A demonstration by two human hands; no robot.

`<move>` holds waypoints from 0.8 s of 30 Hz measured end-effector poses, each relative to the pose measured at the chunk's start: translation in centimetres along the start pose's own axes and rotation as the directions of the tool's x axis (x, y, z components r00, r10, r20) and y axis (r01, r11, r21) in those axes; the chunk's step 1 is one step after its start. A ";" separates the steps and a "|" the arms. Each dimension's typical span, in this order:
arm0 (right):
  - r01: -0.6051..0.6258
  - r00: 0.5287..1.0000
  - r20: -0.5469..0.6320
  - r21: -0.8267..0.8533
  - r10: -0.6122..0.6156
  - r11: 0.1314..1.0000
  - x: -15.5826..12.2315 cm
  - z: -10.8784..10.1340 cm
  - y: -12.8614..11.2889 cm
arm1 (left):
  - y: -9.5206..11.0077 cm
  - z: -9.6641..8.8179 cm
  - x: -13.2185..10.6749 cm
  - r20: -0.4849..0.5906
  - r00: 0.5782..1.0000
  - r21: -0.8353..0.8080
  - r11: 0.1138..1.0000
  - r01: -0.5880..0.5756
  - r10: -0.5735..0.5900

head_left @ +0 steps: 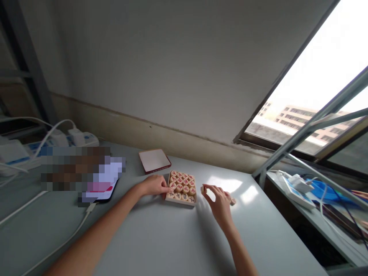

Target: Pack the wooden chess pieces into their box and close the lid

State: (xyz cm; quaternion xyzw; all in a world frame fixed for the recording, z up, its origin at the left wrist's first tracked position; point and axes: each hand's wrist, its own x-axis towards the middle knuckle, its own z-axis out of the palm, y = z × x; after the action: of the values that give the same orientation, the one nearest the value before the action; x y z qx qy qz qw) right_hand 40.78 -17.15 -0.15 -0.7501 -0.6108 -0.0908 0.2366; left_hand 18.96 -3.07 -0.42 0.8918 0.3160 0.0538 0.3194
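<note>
- White power strip (86, 138) along the far left corner of the worktop, with plugs and white cables (48, 130) crowded into it, apparently pushed back against the wall to keep the leads away from the hands.
- Black smartphone (100, 188) near the far edge, its screen pixelated beyond reading, with a white cable (86, 215) trailing from its near end across the worktop (161, 245), probably placed within reach of the strip for charging.
- Flat white square pad with a dark red rim (154, 161) close to the far edge, set back beyond the hands and out of their way.
- Left hand (155, 185), fingers extended and close together, resting against the left side of a shallow wooden tray (181, 204), seemingly to steady it; no grasp on anything.
- Round wooden xiangqi pieces (181, 184) with red and dark characters, packed in rows inside the tray, near the middle of the far edge.
- Right hand (218, 203) just right of the tray, thumb and forefinger pinched on a small pale piece (202, 189), too small to read.
- Pale wooden piece (232, 201) just beside the outer fingers, its contact with them impossible to tell.
- Second power strip (299, 193) and blue plastic object (327, 193) on a lower shelf beyond the right edge.
</note>
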 end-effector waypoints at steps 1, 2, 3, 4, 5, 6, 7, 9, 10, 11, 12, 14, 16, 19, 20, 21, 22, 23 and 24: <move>0.029 0.999 0.031 0.050 -0.030 0.998 -0.1 0.1 -1.6 | -0.1 -0.1 0.0 0.012 1.000 -0.013 1.000 -0.011 0.011; 0.043 0.997 0.053 0.084 -0.048 0.996 -0.2 0.3 -3.1 | -0.2 -0.2 0.0 0.030 0.999 -0.028 0.999 -0.037 0.038; 0.057 0.994 0.083 0.105 -0.066 0.993 -0.3 0.6 -4.5 | -0.4 -0.3 0.0 0.053 0.995 -0.048 0.996 -0.079 0.082; 0.075 0.989 0.119 0.127 -0.090 0.989 -0.3 1.0 -5.8 | -0.6 -0.4 0.1 0.080 0.988 -0.076 0.989 -0.129 0.135; 0.086 0.983 0.147 0.146 -0.108 0.985 -0.3 1.4 -6.9 | -0.7 -0.5 0.1 0.105 0.977 -0.111 0.979 -0.172 0.183; 0.093 0.979 0.167 0.163 -0.121 0.982 -0.3 1.8 -7.8 | -0.8 -0.6 0.1 0.124 0.969 -0.147 0.970 -0.196 0.214; 0.097 0.975 0.178 0.180 -0.129 0.979 -0.2 2.1 -8.4 | -0.8 -0.7 0.1 0.134 0.967 -0.176 0.965 -0.192 0.217; 0.090 0.975 0.181 0.205 -0.128 0.975 -0.1 2.4 -8.9 | -0.7 -0.7 -0.1 0.133 0.979 -0.191 0.973 -0.126 0.153; 0.085 0.977 0.177 0.209 -0.123 0.974 -0.1 2.3 -8.7 | -0.5 -0.7 -0.2 0.126 0.986 -0.172 0.981 -0.087 0.109; 0.078 0.978 0.172 0.203 -0.114 0.976 -0.1 2.1 -8.3 | -0.2 -0.6 -0.3 0.114 0.991 -0.140 0.989 -0.049 0.065; 0.067 0.982 0.164 0.183 -0.098 0.981 -0.1 1.7 -7.5 | 0.0 -0.6 -0.4 0.098 0.995 -0.102 0.995 -0.015 0.025; 0.032 0.991 0.124 0.093 -0.043 0.995 -0.3 0.7 -5.2 | 0.4 -0.4 -0.5 0.063 0.998 -0.038 0.999 0.025 -0.022; -0.041 0.999 0.022 -0.059 0.042 0.997 -0.5 -0.3 -2.0 | 0.5 -0.3 -0.5 0.039 0.999 -0.005 1.000 0.030 -0.029; -0.225 0.973 -0.110 -0.291 0.201 0.930 -0.9 -1.3 3.3 | 0.4 -0.3 -0.4 0.038 0.999 -0.002 1.000 0.008 -0.008; -0.267 0.964 -0.101 -0.327 0.247 0.906 -1.1 -1.3 4.8 | 0.4 -0.3 -0.4 0.038 0.999 -0.002 1.000 0.006 -0.006; -0.288 0.957 -0.073 -0.345 0.280 0.893 -1.3 -1.3 6.2 | 0.3 -0.3 -0.4 0.037 0.999 -0.001 1.000 0.004 -0.004; -0.300 0.952 -0.047 -0.346 0.303 0.889 -1.5 -1.2 7.3 | 0.4 -0.4 -0.4 0.039 0.999 0.001 1.000 0.002 -0.002; -0.305 0.950 -0.034 -0.337 0.312 0.891 -1.7 -1.0 8.1 | 0.4 -0.4 -0.5 0.042 0.999 0.001 1.000 -0.001 0.001; -0.302 0.951 -0.037 -0.319 0.307 0.898 -1.8 -0.7 8.7 | 0.5 -0.5 -0.6 0.050 0.999 -0.002 1.000 -0.001 0.001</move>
State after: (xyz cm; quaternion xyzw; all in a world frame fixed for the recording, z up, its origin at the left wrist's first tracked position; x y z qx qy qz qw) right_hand 48.79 -20.32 -2.42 -0.8653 -0.4647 -0.1458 0.1185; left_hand 18.61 -3.44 0.35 0.8926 0.3075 0.0319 0.3281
